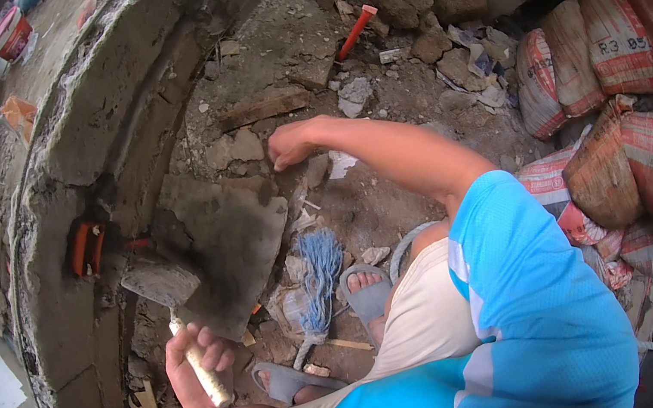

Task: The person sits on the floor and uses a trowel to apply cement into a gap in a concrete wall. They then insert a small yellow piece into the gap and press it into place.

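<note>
Several left fingers (pixel 210 339) clasp a trowel (pixel 178 326); whether half-hidden right fingers (pixel 281 156) grasp anything, I cannot tell

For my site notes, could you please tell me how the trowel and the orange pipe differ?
The trowel is gripped in the left hand, while the orange pipe slants among the rubble with no hand on it. The trowel has a broad grey blade and a pale handle; the pipe is narrow and orange. Both have a slim, straight length.
</note>
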Motion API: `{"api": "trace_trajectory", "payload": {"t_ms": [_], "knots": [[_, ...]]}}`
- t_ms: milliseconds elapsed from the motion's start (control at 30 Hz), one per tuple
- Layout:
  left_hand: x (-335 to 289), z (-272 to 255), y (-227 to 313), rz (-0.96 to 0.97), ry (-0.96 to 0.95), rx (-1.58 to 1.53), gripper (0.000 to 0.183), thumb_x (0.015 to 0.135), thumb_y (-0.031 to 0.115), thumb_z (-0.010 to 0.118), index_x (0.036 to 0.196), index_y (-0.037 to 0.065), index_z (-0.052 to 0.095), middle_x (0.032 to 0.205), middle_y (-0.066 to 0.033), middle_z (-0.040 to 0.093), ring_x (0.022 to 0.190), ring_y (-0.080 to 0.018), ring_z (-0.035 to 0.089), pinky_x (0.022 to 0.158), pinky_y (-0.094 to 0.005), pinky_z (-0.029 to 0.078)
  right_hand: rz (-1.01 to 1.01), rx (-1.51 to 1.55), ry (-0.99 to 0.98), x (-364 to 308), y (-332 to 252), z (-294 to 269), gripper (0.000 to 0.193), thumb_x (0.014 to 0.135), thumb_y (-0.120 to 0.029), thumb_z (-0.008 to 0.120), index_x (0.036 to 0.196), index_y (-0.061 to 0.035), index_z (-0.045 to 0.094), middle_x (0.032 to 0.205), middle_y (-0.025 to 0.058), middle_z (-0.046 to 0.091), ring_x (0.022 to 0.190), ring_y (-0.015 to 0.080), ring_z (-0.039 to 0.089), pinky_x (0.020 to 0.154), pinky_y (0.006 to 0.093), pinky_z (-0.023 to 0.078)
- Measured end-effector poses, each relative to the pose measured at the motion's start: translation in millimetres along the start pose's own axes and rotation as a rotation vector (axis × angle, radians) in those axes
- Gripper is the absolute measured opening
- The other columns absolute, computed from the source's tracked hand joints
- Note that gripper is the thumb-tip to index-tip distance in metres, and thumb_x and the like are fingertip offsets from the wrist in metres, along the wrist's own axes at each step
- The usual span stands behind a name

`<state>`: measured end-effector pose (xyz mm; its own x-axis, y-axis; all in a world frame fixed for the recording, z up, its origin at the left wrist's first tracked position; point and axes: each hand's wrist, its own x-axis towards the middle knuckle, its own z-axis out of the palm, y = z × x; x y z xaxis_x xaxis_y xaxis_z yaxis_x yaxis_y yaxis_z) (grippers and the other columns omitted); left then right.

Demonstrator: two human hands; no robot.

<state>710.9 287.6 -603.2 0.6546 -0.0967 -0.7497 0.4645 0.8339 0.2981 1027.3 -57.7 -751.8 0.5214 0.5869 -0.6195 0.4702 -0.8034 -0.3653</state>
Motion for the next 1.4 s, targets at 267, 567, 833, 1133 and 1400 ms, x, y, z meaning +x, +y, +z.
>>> {"api": "trace_trajectory", "payload": {"t_ms": [267, 567, 833, 1133, 1400], "knots": [[-13.1, -11.8, -4.7, -0.081, 0.01, 0.186, 0.016, 0.103, 0.026, 0.064, 0.111, 0.012, 0.065, 0.084, -0.0006, 0.058, 0.052, -0.0101, 0.051, 0.05, -0.0307, 0.04, 0.583, -0.142, 0.471, -82.3, 240.8, 1.2, 0.032, 0.097, -0.011, 0.058, 0.123, -0.0049, 0.075, 0.13, 0.0216, 0.074, 0.125, 0.0429, 0.069, 0.105, 0.0539, 0.056], [-17.3, -54.7, -13.0, -0.193, 0.183, 0.18, 0.017, 0.103, 0.027, 0.067, 0.109, 0.012, 0.073, 0.084, -0.0039, 0.064, 0.054, -0.0122, 0.056, 0.052, -0.031, 0.043, 0.728, -0.46, 0.477, -77.5, 322.7, 7.4, 0.031, 0.098, -0.011, 0.063, 0.123, -0.0107, 0.08, 0.143, 0.0092, 0.069, 0.14, 0.0293, 0.059, 0.112, 0.049, 0.051], [-11.8, -16.5, -2.8, -0.151, 0.205, 0.232, 0.018, 0.102, 0.028, 0.067, 0.107, 0.011, 0.073, 0.078, -0.0025, 0.068, 0.052, -0.0115, 0.057, 0.051, -0.0304, 0.043, 0.403, -0.582, 0.777, -160.9, 319.3, -1.5, 0.014, 0.091, -0.007, 0.064, 0.098, -0.0038, 0.077, 0.107, 0.0181, 0.077, 0.102, 0.0398, 0.074, 0.086, 0.0537, 0.061], [32.2, 2.1, -19.4, -0.174, -0.019, 0.26, 0.016, 0.106, 0.024, 0.062, 0.109, 0.01, 0.069, 0.078, -0.0015, 0.062, 0.051, -0.0098, 0.052, 0.051, -0.0299, 0.043, 0.56, 1.432, 1.186, -298.7, 283.3, 67.6, 0.026, 0.109, -0.008, 0.063, 0.132, 0.0038, 0.064, 0.113, 0.0169, 0.072, 0.093, 0.0191, 0.075, 0.068, 0.0293, 0.063], [24.9, 7.7, -37.2, -0.284, -0.068, 0.424, 0.018, 0.101, 0.019, 0.073, 0.105, 0.008, 0.06, 0.079, -0.0076, 0.061, 0.053, -0.0148, 0.052, 0.051, -0.0291, 0.044, 0.135, 2.021, 0.753, -232.6, 111.0, 174.4, 0.037, 0.11, -0.006, 0.059, 0.146, 0.0005, 0.056, 0.119, 0.0137, 0.071, 0.099, 0.0249, 0.075, 0.08, 0.0364, 0.066]]}}
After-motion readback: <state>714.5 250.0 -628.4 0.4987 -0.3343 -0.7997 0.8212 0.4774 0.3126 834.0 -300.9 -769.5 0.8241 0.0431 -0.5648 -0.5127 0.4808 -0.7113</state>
